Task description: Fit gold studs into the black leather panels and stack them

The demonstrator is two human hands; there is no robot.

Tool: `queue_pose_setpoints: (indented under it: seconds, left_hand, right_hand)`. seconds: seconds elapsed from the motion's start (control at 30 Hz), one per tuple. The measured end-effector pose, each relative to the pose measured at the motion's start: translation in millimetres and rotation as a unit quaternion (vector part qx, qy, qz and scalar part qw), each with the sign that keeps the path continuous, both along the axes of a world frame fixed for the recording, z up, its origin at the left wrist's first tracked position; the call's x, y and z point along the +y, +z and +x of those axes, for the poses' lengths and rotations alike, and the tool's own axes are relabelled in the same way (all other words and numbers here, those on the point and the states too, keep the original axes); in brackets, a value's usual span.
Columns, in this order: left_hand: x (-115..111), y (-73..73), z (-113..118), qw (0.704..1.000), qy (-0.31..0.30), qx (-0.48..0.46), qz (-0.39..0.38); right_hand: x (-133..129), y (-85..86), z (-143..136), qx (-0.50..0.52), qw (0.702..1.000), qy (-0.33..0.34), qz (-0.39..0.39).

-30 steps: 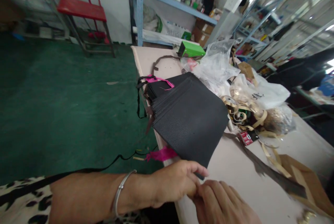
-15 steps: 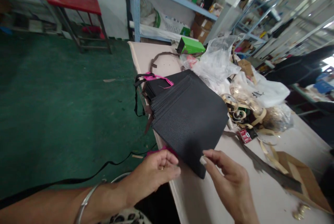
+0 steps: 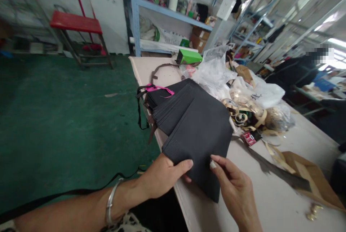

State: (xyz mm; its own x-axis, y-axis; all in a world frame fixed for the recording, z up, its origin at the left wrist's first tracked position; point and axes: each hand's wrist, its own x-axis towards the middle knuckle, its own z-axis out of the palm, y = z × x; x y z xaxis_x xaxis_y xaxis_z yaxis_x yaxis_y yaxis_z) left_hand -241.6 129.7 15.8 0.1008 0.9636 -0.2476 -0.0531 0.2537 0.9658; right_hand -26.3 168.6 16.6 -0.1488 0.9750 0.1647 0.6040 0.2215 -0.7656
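A stack of black leather-like sheets (image 3: 173,113) lies fanned at the table's left edge. The top black sheet (image 3: 201,134) is pulled toward me, its near corner past the others. My left hand (image 3: 167,174) grips its left edge, thumb on top and fingers beneath. My right hand (image 3: 229,178) is at the sheet's right edge, thumb and forefinger pinched together; what is between them is too small to make out. A pink strip (image 3: 162,89) and black straps lie at the back left of the stack.
Behind the stack are a green box (image 3: 189,57), clear plastic bags (image 3: 216,70) and coiled beige strips (image 3: 240,116). On the right of the table (image 3: 259,188) lie a dark strip, brown paper (image 3: 310,178) and small gold pieces (image 3: 314,212). A red stool (image 3: 75,22) stands on the floor.
My left hand has closed on the top sheet, which has slid toward me off the stack. My right hand stays pinched near the sheet's right edge. The view has tilted up slightly.
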Motion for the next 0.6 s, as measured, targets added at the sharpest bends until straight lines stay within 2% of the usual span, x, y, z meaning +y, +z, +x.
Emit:
queue_pose_setpoints:
  seconds: [0.1, 0.17, 0.27, 0.43, 0.53, 0.6]
  left_hand:
    - [-10, 1.3, -4, 0.993, -0.117, -0.029, -0.006]
    - [-13, -1.0, -3, 0.987, -0.153, -0.053, -0.006]
    - [-17, -6.6, 5, 0.980, -0.165, -0.096, -0.051]
    - [-29, -9.5, 30, 0.958, -0.160, -0.146, -0.186]
    - [-36, -9.9, 43, 0.938, -0.167, -0.155, -0.262]
    - [-39, -12.4, 49, 0.933, -0.167, -0.114, -0.299]
  right_hand:
    - [-14, 3.0, 19, 0.016, 0.998, -0.033, -0.046]
    - [-27, 2.0, 29, 0.049, 0.993, -0.050, -0.095]
    - [-51, -7.0, 37, 0.140, 0.973, -0.073, -0.168]
    - [-82, -24.6, 42, 0.256, 0.923, -0.106, -0.266]
    - [-97, -25.0, 46, 0.269, 0.912, -0.116, -0.287]
    - [-106, -21.8, 48, 0.242, 0.915, -0.123, -0.299]
